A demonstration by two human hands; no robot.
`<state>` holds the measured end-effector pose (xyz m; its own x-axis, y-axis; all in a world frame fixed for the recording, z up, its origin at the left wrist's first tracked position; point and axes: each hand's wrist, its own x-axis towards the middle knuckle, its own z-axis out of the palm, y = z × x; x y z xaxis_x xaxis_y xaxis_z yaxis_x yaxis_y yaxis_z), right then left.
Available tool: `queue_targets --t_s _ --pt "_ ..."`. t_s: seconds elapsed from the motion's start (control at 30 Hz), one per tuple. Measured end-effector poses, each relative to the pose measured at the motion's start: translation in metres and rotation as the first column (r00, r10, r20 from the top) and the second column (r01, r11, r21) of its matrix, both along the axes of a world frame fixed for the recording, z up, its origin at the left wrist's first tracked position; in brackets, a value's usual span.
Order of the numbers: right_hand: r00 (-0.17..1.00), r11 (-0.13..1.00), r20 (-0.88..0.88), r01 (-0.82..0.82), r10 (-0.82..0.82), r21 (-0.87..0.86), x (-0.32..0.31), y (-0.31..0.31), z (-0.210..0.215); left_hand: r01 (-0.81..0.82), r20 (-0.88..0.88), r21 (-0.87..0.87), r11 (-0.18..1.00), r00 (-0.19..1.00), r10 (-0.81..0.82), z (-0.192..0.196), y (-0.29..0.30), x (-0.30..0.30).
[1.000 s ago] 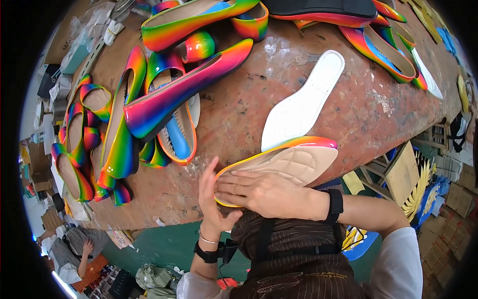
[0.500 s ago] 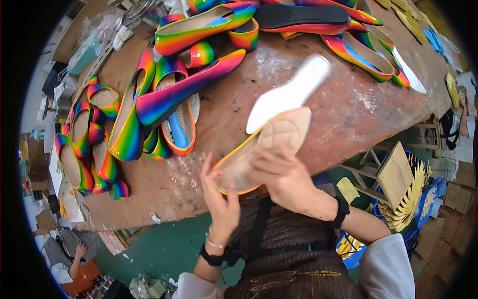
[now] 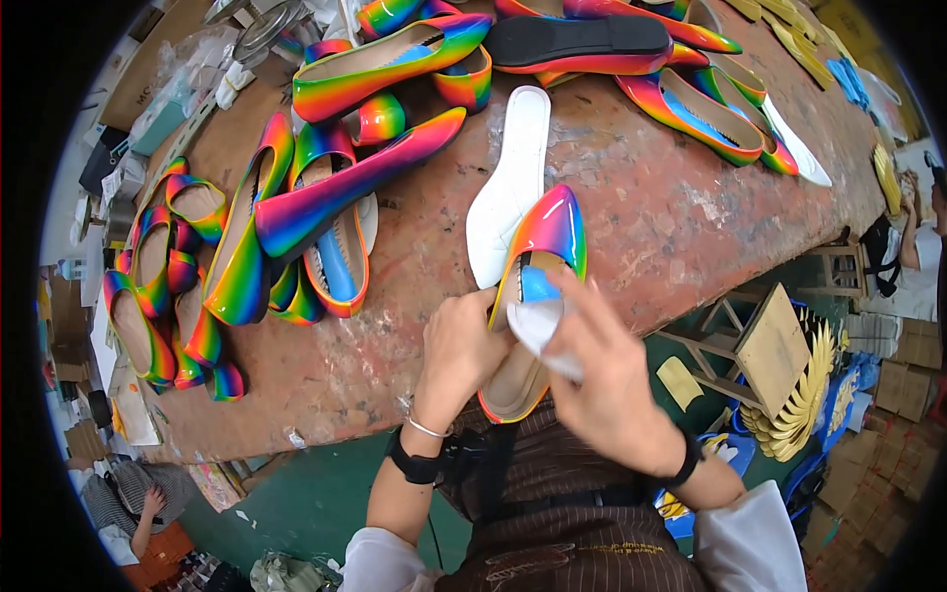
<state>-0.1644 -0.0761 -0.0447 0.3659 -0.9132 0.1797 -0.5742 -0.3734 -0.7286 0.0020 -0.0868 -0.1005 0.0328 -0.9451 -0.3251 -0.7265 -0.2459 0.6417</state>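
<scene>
Two hands (image 3: 462,347) (image 3: 614,390) at one shoe (image 3: 552,229)

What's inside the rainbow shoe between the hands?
A blue patch shows near the rainbow shoe's toe, beige lining at the heel. A white piece by the right hand covers part of the middle; whatever's beneath, or deep in the toe, is hidden.

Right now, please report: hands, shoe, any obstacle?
Left hand holding rainbow shoe. Right hand, blurred, at white piece over shoe. White insole partly behind shoe.
</scene>
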Motion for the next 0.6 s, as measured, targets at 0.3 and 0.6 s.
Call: queue_targets --t_s 0.3,0.6 --pt "0.957 0.985 -0.284 0.013 -0.062 -0.173 0.015 -0.001 -0.055 -0.179 -0.359 0.03 0.983 0.916 0.178 0.02 0.034 -0.001" --pt "0.886 0.972 -0.459 -0.154 0.057 -0.176 0.022 -0.002 -0.049 -0.075 -0.257 -0.502 0.861 0.964 -0.067 -0.052 0.103 -0.02"
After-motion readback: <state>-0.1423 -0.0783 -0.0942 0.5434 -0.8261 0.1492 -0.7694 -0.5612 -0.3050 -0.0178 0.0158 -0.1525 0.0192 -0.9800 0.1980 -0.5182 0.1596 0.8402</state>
